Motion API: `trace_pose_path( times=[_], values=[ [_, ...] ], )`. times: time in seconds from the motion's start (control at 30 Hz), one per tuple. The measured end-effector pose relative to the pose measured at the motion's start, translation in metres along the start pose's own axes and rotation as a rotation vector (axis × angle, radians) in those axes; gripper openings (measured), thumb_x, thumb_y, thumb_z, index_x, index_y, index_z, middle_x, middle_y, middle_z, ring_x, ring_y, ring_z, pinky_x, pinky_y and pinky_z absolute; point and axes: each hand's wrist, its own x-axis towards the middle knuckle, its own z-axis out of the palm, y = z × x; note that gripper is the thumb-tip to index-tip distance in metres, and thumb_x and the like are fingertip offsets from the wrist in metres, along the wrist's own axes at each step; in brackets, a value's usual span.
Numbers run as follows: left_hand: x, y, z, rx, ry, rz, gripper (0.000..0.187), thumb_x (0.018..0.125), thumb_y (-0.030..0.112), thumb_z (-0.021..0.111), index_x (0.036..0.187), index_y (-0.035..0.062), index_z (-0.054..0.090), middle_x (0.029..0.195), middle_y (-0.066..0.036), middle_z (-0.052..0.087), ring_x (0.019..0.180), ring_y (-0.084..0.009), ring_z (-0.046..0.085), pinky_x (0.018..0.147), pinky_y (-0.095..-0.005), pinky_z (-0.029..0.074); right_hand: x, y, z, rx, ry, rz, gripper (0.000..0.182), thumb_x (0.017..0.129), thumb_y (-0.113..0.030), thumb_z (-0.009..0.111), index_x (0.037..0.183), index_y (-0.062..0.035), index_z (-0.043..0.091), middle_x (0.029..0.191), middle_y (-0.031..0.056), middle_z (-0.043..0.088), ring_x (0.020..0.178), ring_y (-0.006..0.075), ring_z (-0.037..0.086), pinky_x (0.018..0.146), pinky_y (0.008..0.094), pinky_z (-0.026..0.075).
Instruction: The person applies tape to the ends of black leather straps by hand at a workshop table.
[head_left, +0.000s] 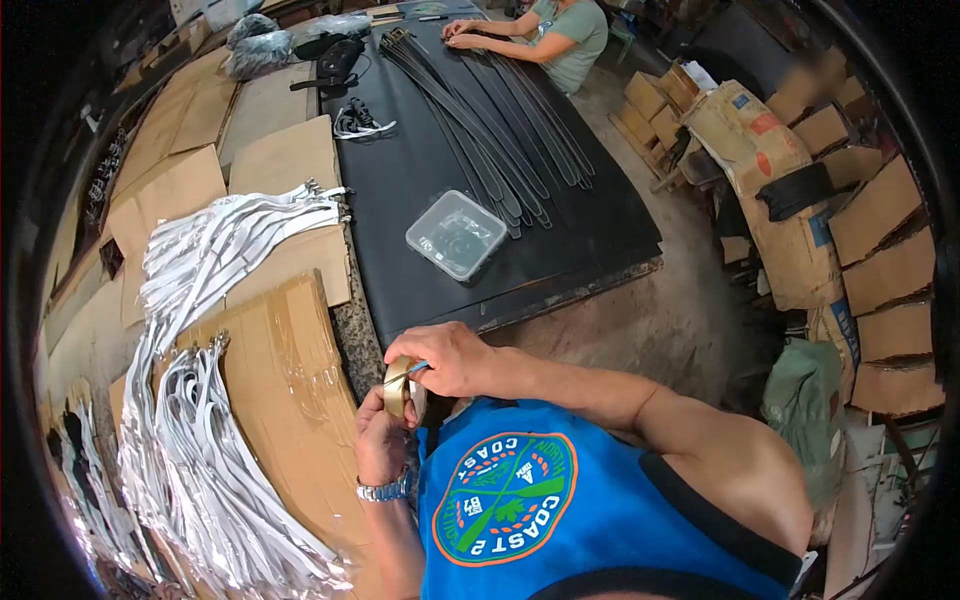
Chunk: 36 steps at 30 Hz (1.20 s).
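A roll of brownish-gold tape [395, 390] is held upright between my hands, close to my chest. My left hand [380, 440], with a metal watch on its wrist, grips the roll from below. From above, my right hand [448, 358] curls over the roll's upper edge. A thin blue pen-like tool [419, 367] sticks out from under the right fingers, against the tape; its tip is too small to make out. Beyond the hands, a clear plastic container [457, 235] with a lid rests on the black table [400, 290].
Long black straps [490, 150] lie across the table, where another person [572, 45] works at the far end. White straps with metal ends [225, 245] cover cardboard [285, 340] on my left. Boxes [890, 335] and sacks [775, 200] stand at right.
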Motion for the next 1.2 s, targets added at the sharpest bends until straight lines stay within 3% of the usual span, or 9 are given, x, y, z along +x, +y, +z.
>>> trace_pose_path(
  times=[0.37,0.43,0.5,0.57,0.6,0.63,0.93,1.07,1.2],
  values=[
    [-0.001,0.006,0.01,0.042,0.034,-0.019,0.029,0.073,0.006,0.048,0.101,-0.001,0.054,0.081,-0.004,0.055,0.07,-0.0117,0.048,0.063,-0.0241,0.039,0.006,0.004,0.0,-0.033,0.035,-0.073,0.032,0.07,0.0,0.066,0.101,-0.0063,0.063,0.094,0.0127,0.066,0.087,0.0317,0.066,0.073,0.0376,0.053],
    [0.001,0.002,0.003,0.104,-0.099,-0.014,0.039,0.081,0.007,0.052,0.119,-0.0021,0.051,0.102,-0.007,0.061,0.09,-0.0136,0.057,0.077,-0.025,0.045,0.008,0.013,0.005,0.014,0.039,0.029,0.031,0.074,0.002,0.064,0.104,-0.0055,0.064,0.096,0.0109,0.067,0.089,0.0241,0.067,0.074,0.0336,0.053],
    [0.001,0.004,0.006,0.118,-0.214,-0.009,0.052,0.085,-0.006,0.052,0.135,-0.0006,0.039,0.119,-0.012,0.06,0.114,-0.0177,0.056,0.09,-0.0284,0.047,0.013,0.007,-0.002,0.297,-0.095,0.393,0.028,0.081,0.002,0.06,0.107,-0.005,0.064,0.098,0.008,0.067,0.092,0.0156,0.064,0.078,0.0294,0.051],
    [-0.002,0.007,0.01,0.165,-0.229,0.008,0.049,0.089,-0.004,0.054,0.135,-0.0007,0.039,0.124,-0.014,0.059,0.115,-0.019,0.058,0.088,-0.027,0.048,0.013,0.017,-0.003,0.198,-0.09,0.288,0.025,0.086,0.0,0.057,0.11,-0.0048,0.064,0.098,0.0056,0.066,0.094,0.012,0.061,0.081,0.0271,0.049],
    [-0.003,0.01,0.011,0.167,-0.217,-0.004,0.049,0.09,-0.002,0.055,0.136,-0.0009,0.038,0.124,-0.015,0.059,0.113,-0.019,0.059,0.088,-0.0273,0.048,0.013,0.018,-0.002,0.164,-0.056,0.246,0.027,0.086,-0.001,0.059,0.112,-0.0048,0.063,0.1,0.0059,0.066,0.093,0.0122,0.06,0.083,0.0271,0.048],
    [-0.007,0.012,0.012,0.162,-0.198,-0.015,0.05,0.09,-0.001,0.056,0.137,-0.0012,0.038,0.125,-0.015,0.059,0.112,-0.019,0.06,0.089,-0.0275,0.049,0.011,0.008,-0.006,0.143,-0.033,0.326,0.028,0.083,-0.007,0.064,0.111,-0.0076,0.064,0.095,0.0125,0.066,0.086,0.0216,0.064,0.077,0.0326,0.05],
    [-0.004,0.007,0.007,0.155,-0.096,0.075,0.049,0.09,-0.002,0.058,0.135,-0.0042,0.038,0.119,-0.014,0.062,0.103,-0.0144,0.063,0.086,-0.0263,0.052,-0.003,-0.023,-0.017,-0.022,-0.048,0.006,0.024,0.077,-0.005,0.068,0.101,-0.0077,0.068,0.079,0.0118,0.061,0.071,0.0287,0.064,0.06,0.0351,0.05],
    [0.0,0.004,0.006,0.215,-0.104,0.09,0.044,0.09,-0.003,0.057,0.131,-0.0051,0.041,0.116,-0.012,0.063,0.103,-0.0131,0.062,0.086,-0.0255,0.052,-0.006,-0.02,-0.009,-0.147,0.02,-0.117,0.025,0.071,-0.006,0.069,0.096,-0.0096,0.069,0.078,0.011,0.061,0.07,0.0315,0.062,0.059,0.0394,0.05],
    [-0.003,0.006,0.014,0.269,-0.078,0.087,0.047,0.089,-0.007,0.055,0.133,-0.0055,0.039,0.119,-0.013,0.061,0.107,-0.0155,0.061,0.089,-0.0263,0.051,-0.01,-0.021,-0.006,-0.19,0.06,-0.172,0.017,0.073,-0.002,0.067,0.09,-0.0066,0.067,0.073,0.01,0.059,0.068,0.0302,0.061,0.056,0.0384,0.048]
  ],
)
